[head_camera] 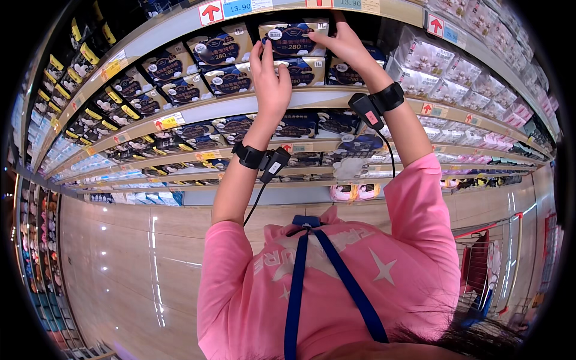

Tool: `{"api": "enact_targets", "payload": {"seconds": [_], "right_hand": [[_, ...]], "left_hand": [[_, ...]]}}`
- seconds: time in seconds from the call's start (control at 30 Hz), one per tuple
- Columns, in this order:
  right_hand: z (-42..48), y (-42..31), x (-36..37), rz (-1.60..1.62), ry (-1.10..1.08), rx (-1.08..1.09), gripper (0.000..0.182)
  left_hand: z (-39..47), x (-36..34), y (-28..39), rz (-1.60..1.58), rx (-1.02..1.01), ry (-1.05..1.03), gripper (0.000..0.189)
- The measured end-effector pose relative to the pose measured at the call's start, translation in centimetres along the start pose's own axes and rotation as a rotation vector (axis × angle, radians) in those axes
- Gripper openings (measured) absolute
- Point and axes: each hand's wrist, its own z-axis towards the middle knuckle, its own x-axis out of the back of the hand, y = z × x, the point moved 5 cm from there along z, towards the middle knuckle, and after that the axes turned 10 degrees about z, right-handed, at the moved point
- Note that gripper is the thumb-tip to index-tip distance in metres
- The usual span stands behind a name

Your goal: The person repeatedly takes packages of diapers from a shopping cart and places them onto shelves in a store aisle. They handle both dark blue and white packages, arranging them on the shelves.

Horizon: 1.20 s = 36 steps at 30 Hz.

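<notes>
A dark blue and cream pack of sanitary pads point(290, 40) lies on top of a similar lower pack point(308, 71) on the shelf before me. My right hand point(345, 45) grips its right end, with the thumb on the front and the other fingers partly hidden behind the edge. At the lower left of that pack, the fingertips of my left hand point(273, 85) touch its front, fingers apart. The left thumb is over the lower pack. Matching stacked packs point(220, 47) sit just left of my hands, and another pack point(346, 72) is under my right forearm.
White clear-wrapped packs point(425, 56) fill the shelf on the right. The shelf's front rail point(315, 96) runs below my hands; a price-tagged rail point(292, 4) crosses above. Lower shelves hold more packs point(294, 125). A wire shopping cart point(483, 265) stands behind me on the right. Cables point(390, 150) hang from wrist-worn devices.
</notes>
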Motion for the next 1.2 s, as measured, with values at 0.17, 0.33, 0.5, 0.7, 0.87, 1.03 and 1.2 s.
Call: {"api": "enact_targets", "payload": {"seconds": [0.17, 0.33, 0.5, 0.7, 0.87, 1.03, 1.2], "right_hand": [[-1.8, 0.8, 1.4, -0.020, 0.184, 0.061, 0.072], [-11.5, 0.3, 2.2, -0.182, 0.379, 0.183, 0.064], [-28.8, 3.8, 0.4, -0.366, 0.464, -0.120, 0.056], [-52.9, 1.4, 1.1, -0.512, 0.863, -0.779, 0.051], [-66.7, -3.8, 4.2, -0.604, 1.126, -0.996, 0.050], [-77.0, -3.2, 9.0, -0.500, 1.355, -1.132, 0.047], [-88.7, 0.9, 16.1, -0.509, 1.596, -1.196, 0.039]], "left_hand": [[-0.7, 0.1, 0.6, -0.016, 0.009, -0.015, 0.043], [-4.9, -1.0, 2.3, -0.154, 0.004, -0.153, 0.039], [-16.4, -4.6, 6.5, -0.328, -0.034, -0.517, 0.028], [-33.1, -8.3, 16.9, -0.642, -0.156, -1.048, 0.020], [-39.5, -7.1, 27.9, -0.870, -0.381, -1.313, 0.018], [-46.4, -11.1, 37.9, -0.978, -0.543, -1.408, 0.019], [-57.2, -18.9, 48.9, -0.978, -0.619, -1.602, 0.021]]}}
